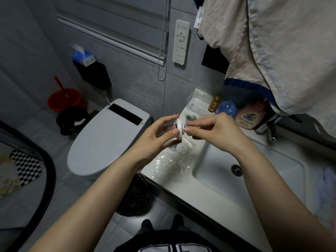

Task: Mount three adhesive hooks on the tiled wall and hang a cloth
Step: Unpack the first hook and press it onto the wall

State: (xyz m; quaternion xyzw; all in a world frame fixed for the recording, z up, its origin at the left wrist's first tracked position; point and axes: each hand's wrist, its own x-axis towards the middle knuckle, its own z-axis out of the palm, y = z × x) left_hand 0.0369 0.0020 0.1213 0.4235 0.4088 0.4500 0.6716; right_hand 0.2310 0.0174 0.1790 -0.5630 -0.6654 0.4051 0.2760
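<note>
Two hands (183, 133) — fingertips pinching one white hook (179, 128) (above counter (209, 188)).

hook (179, 128): white
toilet (101, 140): white, black panel
bucket (63, 100): orange-red
mat (27, 167): black-and-white checks
cloth (272, 51): beige, navy edge
tissue box (83, 58): blue
wall (138, 79): grey tile
bottle (248, 117): pink
sink (254, 182): white

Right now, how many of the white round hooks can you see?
2. One hook is pinched between the left hand and right hand; another lies on the counter below them. More may be hidden.
</note>
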